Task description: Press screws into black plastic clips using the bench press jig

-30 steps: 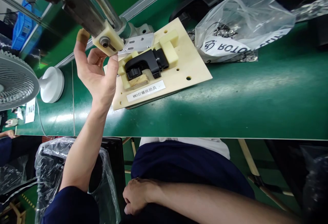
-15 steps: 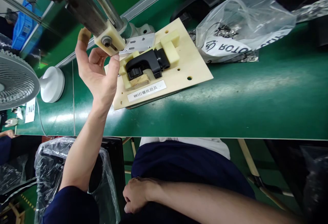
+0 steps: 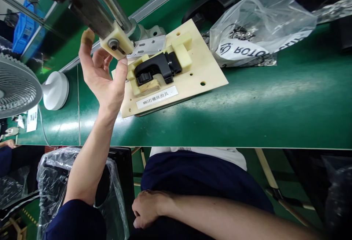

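Observation:
My left hand is raised beside a cream plastic block at the lower end of a metal shaft. Its fingers are apart, the index stretched up behind the block; the thumb tip is at the block's lower corner, whether touching I cannot tell. Below and to the right, a black C-shaped clamp lies in a cream fixture on a pale board with a white label. My right hand rests in my lap, fingers curled into a loose fist, nothing visible in it.
A clear plastic bag of small metal parts lies right of the board on the green bench. Black parts sit behind it. A white fan stands at left. Below is a plastic-lined container. Another person's hand shows far left.
My left hand's fingers have shifted slightly to the left, the index a little farther from the block. The right hand, block and clamp stay as they were.

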`<state>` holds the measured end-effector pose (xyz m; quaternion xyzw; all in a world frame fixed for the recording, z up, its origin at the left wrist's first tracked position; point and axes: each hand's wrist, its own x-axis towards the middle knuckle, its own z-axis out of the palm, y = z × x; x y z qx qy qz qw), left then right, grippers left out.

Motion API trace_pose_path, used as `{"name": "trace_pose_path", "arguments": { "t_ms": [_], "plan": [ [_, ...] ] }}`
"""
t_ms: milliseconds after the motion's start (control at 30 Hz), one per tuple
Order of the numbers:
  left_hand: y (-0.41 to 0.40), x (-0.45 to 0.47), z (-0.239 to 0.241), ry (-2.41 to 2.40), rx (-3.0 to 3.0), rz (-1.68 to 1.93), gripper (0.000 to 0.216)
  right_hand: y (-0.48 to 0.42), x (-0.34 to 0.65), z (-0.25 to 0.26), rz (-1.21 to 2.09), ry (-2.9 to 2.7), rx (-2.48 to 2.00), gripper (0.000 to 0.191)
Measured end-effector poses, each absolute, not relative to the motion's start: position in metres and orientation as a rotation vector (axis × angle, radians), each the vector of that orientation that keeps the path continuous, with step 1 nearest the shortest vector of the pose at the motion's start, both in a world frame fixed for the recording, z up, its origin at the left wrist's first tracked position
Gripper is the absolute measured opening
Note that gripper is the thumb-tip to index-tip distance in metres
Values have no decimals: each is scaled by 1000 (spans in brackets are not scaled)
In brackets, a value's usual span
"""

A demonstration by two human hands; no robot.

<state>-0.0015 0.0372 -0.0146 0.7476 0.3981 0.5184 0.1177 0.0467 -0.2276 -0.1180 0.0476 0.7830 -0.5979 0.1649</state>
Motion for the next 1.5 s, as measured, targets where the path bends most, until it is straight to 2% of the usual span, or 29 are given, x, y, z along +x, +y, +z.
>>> {"name": "trace_pose_path", "arguments": {
  "t_ms": [333, 633, 1333, 1500],
  "plan": [
    [34, 5, -12, 1079, 2220, 1592, 67, -224, 49, -113, -1700, 2218, 91, 31],
    [39, -4, -15, 1234, 2147, 1426, 93, -225, 49, -116, -1693, 2221, 102, 28],
    [40, -2, -18, 1265, 2181, 1447, 93, -226, 50, -114, -1670, 2244, 92, 34],
    [38, -1, -15, 1148, 2238, 1524, 77, -227, 50, -116, -1673, 2254, 104, 32]
  ]
}}
